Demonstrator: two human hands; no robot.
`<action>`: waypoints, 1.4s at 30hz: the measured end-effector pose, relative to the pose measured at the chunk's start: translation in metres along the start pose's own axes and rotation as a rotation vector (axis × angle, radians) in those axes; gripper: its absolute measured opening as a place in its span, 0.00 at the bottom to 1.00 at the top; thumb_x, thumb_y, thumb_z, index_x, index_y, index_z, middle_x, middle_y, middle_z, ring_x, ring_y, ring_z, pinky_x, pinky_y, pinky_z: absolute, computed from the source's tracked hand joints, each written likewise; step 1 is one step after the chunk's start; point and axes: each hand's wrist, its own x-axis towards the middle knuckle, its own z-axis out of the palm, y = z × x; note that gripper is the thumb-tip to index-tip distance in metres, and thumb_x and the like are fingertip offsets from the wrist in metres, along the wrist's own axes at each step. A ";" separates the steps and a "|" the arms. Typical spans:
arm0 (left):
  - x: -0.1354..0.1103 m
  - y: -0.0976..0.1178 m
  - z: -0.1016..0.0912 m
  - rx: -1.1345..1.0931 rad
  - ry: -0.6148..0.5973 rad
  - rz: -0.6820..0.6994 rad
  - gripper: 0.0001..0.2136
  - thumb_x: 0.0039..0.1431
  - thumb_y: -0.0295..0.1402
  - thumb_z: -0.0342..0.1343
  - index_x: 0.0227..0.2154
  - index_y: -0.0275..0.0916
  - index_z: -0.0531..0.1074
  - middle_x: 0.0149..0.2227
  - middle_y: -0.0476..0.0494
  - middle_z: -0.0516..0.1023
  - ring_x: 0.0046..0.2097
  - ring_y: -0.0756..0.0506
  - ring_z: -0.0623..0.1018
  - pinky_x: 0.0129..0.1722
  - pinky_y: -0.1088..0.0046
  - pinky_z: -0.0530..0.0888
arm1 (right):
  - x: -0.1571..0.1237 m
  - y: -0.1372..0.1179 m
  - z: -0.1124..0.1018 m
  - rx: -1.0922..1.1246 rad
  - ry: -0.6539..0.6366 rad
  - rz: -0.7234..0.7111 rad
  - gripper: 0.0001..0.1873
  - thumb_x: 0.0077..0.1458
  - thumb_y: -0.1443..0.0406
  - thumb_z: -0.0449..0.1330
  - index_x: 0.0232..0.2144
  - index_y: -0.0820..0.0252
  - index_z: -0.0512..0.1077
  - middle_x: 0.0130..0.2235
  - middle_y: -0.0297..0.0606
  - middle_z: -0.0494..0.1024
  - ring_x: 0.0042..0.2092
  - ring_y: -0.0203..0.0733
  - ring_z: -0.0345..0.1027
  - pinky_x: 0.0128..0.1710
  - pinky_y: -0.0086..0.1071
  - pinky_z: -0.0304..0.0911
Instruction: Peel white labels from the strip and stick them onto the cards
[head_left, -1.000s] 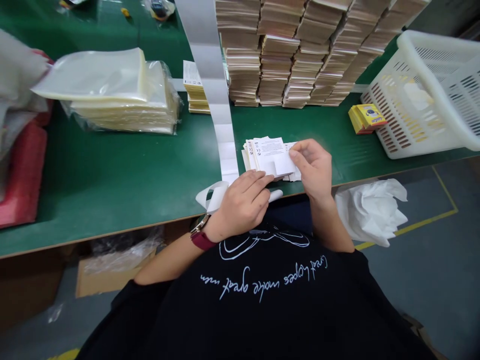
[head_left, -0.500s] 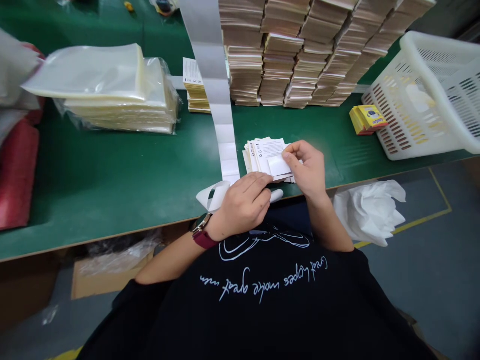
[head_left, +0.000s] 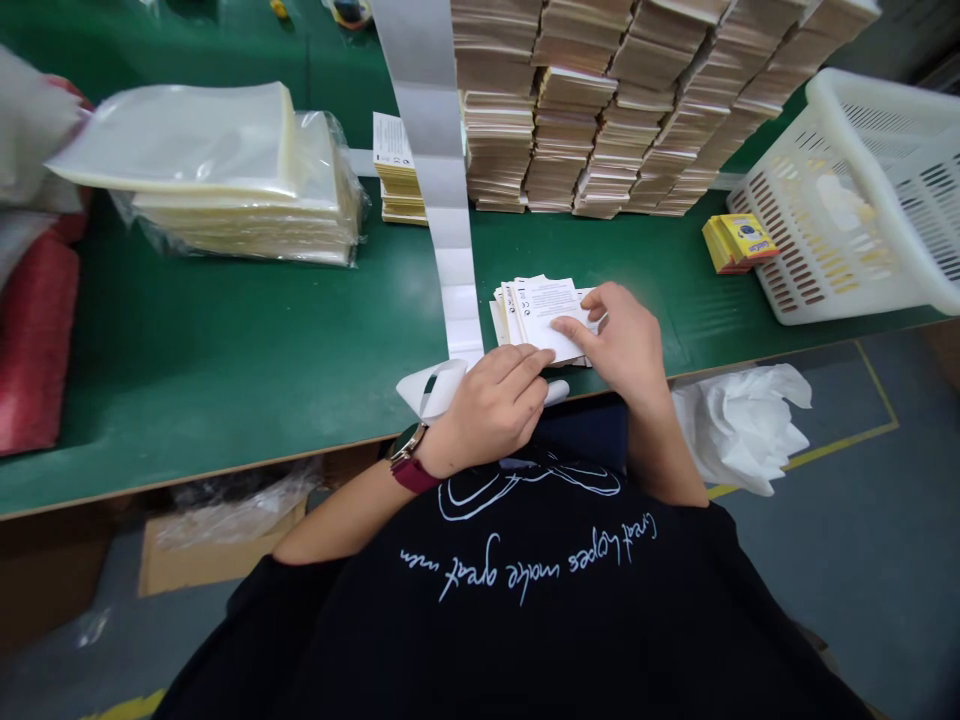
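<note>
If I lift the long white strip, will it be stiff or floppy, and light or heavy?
The strip is probably floppy: its lower part curls into a loop beside the left hand. It is likely light for its length, since it looks thin, like paper.

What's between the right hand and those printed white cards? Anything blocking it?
Nothing visible: the right hand already has its thumb on the top card of the white cards. The left hand is at their near edge; the paper strip runs left of them.

Even light, sheen on plastic sleeves [head_left: 202, 140], stretched edges
</note>
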 end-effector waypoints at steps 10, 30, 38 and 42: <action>-0.002 -0.004 0.003 0.078 0.003 0.041 0.04 0.57 0.22 0.52 0.33 0.32 0.72 0.56 0.33 0.72 0.60 0.36 0.70 0.58 0.51 0.72 | 0.015 0.016 0.004 0.370 -0.116 0.112 0.15 0.43 0.59 0.67 0.22 0.58 0.64 0.21 0.26 0.65 0.23 0.30 0.55 0.23 0.29 0.51; -0.009 -0.008 0.001 -0.022 0.236 -0.028 0.04 0.58 0.28 0.53 0.28 0.37 0.67 0.43 0.38 0.77 0.54 0.38 0.72 0.47 0.54 0.76 | -0.001 0.072 -0.030 -0.189 0.152 0.007 0.13 0.48 0.55 0.64 0.24 0.58 0.70 0.42 0.42 0.77 0.50 0.54 0.64 0.52 0.56 0.56; -0.001 -0.001 -0.003 -0.104 0.327 -0.145 0.11 0.61 0.31 0.52 0.23 0.39 0.65 0.35 0.45 0.77 0.46 0.44 0.74 0.44 0.61 0.73 | -0.063 0.001 -0.029 0.250 -0.074 -0.235 0.09 0.52 0.64 0.64 0.38 0.53 0.70 0.37 0.34 0.75 0.42 0.42 0.68 0.47 0.41 0.62; 0.000 0.004 -0.009 -0.023 0.282 -0.190 0.08 0.60 0.30 0.52 0.24 0.38 0.67 0.36 0.45 0.78 0.47 0.43 0.74 0.45 0.61 0.72 | -0.070 -0.008 -0.022 0.453 -0.119 -0.220 0.03 0.55 0.68 0.62 0.30 0.55 0.69 0.31 0.31 0.70 0.36 0.37 0.65 0.40 0.36 0.61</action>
